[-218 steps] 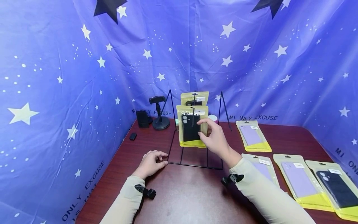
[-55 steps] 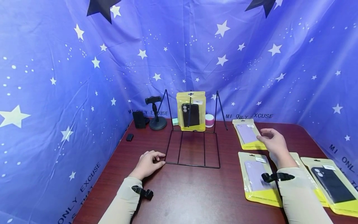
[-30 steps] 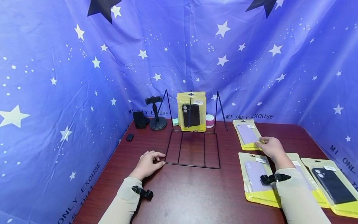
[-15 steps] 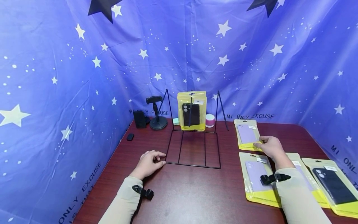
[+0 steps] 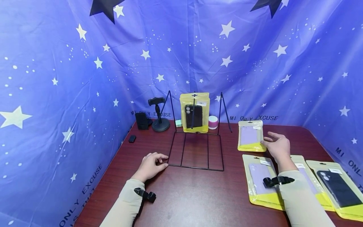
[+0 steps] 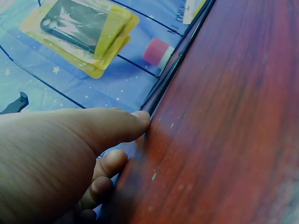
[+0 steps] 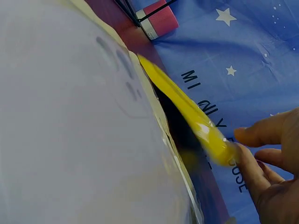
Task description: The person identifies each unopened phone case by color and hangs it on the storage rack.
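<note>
My left hand (image 5: 150, 166) lies low on the table and holds the front left corner of a black wire display rack (image 5: 195, 168). Its thumb (image 6: 128, 122) touches the rack's bar in the left wrist view. With thumb and finger, my right hand (image 5: 278, 146) pinches the right edge of a yellow pouch with a lavender phone case (image 5: 249, 135), its near end tilted up off the table. The pouch's yellow end (image 7: 201, 123) is at the fingertips in the right wrist view. Yellow pouches with a black phone case (image 5: 193, 116) hang on the rack's hook.
Below the right hand lie another lavender case pouch (image 5: 259, 178), a partly covered pouch (image 5: 323, 198) and a black case pouch (image 5: 338, 187). A phone stand (image 5: 160, 124), a black holder (image 5: 141, 121) and a pink-and-white jar (image 5: 213, 122) stand at the back.
The right hand has gone from the hanging pouch at the rack to the far lavender pouch, pinched its edge, and turned and raised it slightly. The left hand stays at the rack corner.
</note>
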A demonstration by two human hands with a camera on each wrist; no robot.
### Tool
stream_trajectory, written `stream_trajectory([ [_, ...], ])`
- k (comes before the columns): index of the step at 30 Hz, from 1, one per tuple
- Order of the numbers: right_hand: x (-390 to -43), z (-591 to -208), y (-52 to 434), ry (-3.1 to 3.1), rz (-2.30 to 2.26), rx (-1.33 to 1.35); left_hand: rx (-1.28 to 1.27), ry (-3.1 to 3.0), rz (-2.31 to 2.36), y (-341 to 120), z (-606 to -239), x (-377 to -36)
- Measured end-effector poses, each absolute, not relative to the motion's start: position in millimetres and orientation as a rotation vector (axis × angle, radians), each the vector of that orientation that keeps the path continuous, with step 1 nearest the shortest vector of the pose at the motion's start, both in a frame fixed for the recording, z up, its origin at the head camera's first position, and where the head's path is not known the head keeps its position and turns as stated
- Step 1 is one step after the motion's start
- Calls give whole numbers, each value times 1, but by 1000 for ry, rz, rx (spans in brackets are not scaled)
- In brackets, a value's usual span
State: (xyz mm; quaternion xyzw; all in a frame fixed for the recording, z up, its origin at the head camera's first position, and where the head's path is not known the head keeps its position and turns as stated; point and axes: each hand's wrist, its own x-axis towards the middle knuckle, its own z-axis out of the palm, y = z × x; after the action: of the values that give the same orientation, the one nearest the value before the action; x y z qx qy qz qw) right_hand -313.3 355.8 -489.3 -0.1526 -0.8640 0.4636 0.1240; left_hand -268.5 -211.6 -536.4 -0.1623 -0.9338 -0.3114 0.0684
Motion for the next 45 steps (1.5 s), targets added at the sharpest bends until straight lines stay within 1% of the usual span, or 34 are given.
stream_trajectory([
  [5,-313,-491,357,-2523,1377,-439,-492,-2808,-942,-211,-536,-269],
  [13,-312,-496,357,-2702,1186,-276,-512,-2796,-957,-210,-534,-267],
  [22,-312,-494,358,-2814,1242,-202,-513,-2792,-971,-210,-533,-267],
  [29,-324,-487,361,-2900,1396,-274,-513,-2785,-948,-211,-535,-267],
  [36,-336,-484,363,-2994,1401,-364,-493,-2806,-953,-212,-536,-266],
  [39,-338,-484,363,-2998,1416,-398,-493,-2806,-951,-212,-535,-265],
  [45,-335,-484,359,-2866,1407,-367,-492,-2813,-951,-210,-531,-266],
])
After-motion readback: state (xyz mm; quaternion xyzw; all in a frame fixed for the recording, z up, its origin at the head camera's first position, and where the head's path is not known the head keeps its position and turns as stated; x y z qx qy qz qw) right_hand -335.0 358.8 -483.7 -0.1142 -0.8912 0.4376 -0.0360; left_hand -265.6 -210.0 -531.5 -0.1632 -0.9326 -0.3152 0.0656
